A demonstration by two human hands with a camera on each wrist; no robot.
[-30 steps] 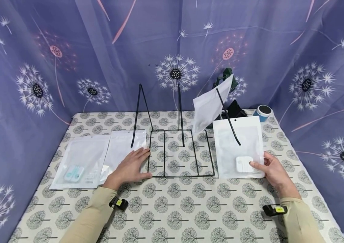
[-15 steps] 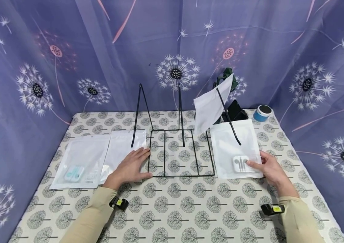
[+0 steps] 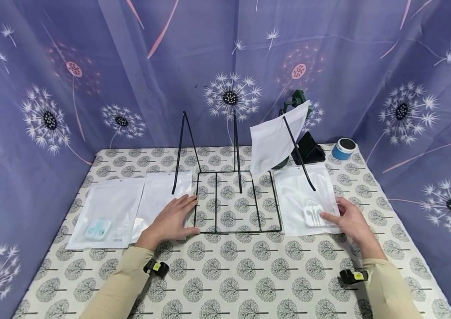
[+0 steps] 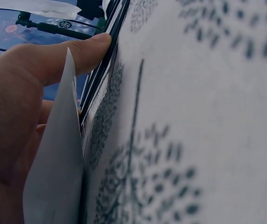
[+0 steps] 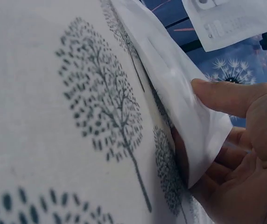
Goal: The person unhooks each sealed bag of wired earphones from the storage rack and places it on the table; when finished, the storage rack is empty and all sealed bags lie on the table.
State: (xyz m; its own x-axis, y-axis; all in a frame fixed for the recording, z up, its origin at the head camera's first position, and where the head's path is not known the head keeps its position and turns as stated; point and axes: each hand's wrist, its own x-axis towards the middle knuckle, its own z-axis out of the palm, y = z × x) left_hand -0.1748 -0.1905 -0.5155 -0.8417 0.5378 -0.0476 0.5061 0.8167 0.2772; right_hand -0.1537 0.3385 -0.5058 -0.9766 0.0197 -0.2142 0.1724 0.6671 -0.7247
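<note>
Four white pouches are in view: one in the hand, one hanging, two lying flat. The right hand [image 3: 354, 223] pinches the first, the held pouch [image 3: 293, 197], by its lower right edge, thumb on the face and fingers behind, gap closed down to the film. That pouch is just beside the right side of one black wire rack [image 3: 216, 201], with one white earphone set [image 3: 313, 215] showing near its bottom; its gripped edge is raised off the cloth, though whether the rest touches the table [image 3: 229, 283] I cannot tell. The left hand [image 3: 171, 219] is loosely spread, thumb and fingertips resting against the left edge of the rack's base, grasping nothing. The rack has three upright prongs [image 3: 237, 153]; on the rightmost hangs one tilted pouch [image 3: 275, 139]. Left of the rack lie two more, the outer pouch [image 3: 111, 208] holding one light-blue earphone set [image 3: 98, 228] and the inner pouch [image 3: 165, 190] partly covered by the left hand. Behind the rack's right side stand one black stand [image 3: 309, 150], one blue-and-white cylinder [image 3: 343, 149] and one dark green object [image 3: 298, 97], mostly hidden. Each wrist bears one black device [image 3: 156, 267], two altogether.
</note>
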